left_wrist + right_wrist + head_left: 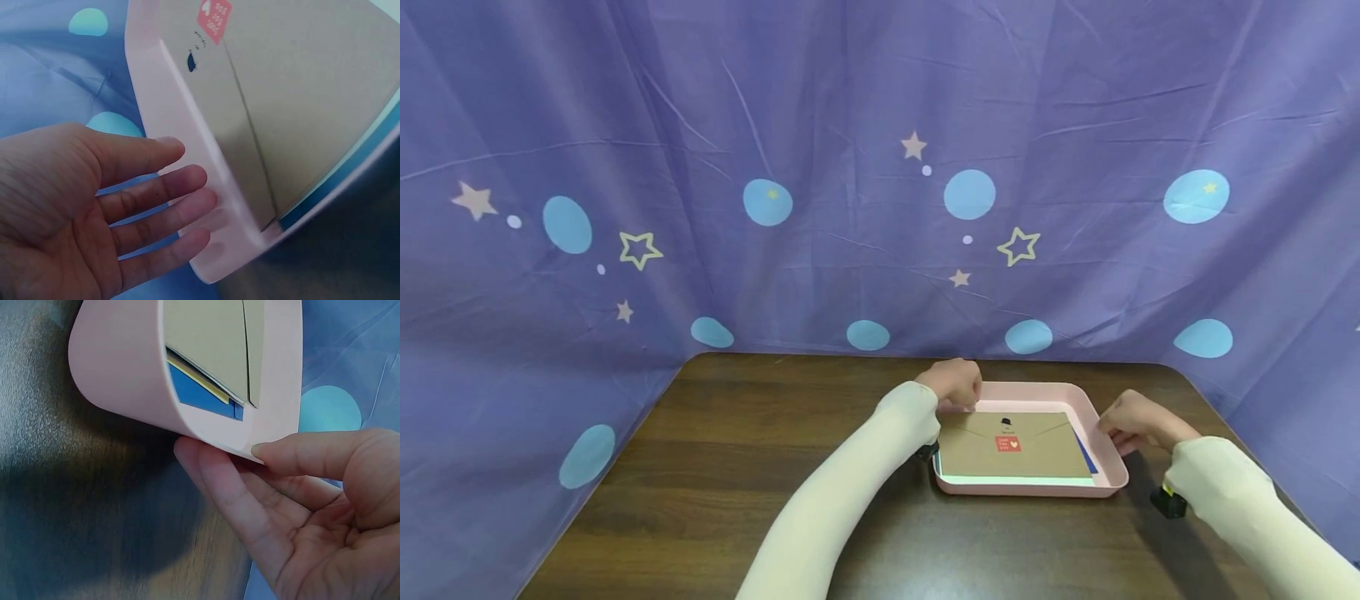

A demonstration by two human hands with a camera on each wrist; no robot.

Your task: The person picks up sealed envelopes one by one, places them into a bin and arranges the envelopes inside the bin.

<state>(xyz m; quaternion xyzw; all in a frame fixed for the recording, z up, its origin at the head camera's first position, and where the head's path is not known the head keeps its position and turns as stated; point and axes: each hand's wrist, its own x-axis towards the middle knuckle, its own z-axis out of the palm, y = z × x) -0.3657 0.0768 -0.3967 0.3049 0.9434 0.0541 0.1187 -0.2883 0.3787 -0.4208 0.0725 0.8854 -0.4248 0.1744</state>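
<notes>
A pink tray (1030, 492) on the table holds a brown envelope (1022, 450) with a red heart label and a small black hat print. Pale green and blue edges (1086, 455) of other flat pieces show beneath it. At the tray's right side, my right hand (1138, 421) pinches the rim, thumb inside and fingers against the outer wall, as the right wrist view shows. My left hand (100, 212) is at the far left corner, its fingers slightly bent and spread over the rim. Whether those fingertips touch the tray, I cannot tell.
The tray stands on a dark brown wooden table (760, 467), right of the middle. Behind and beside it hangs a purple curtain (850, 167) with stars and blue dots. A yellow edge (200, 378) also shows under the envelope.
</notes>
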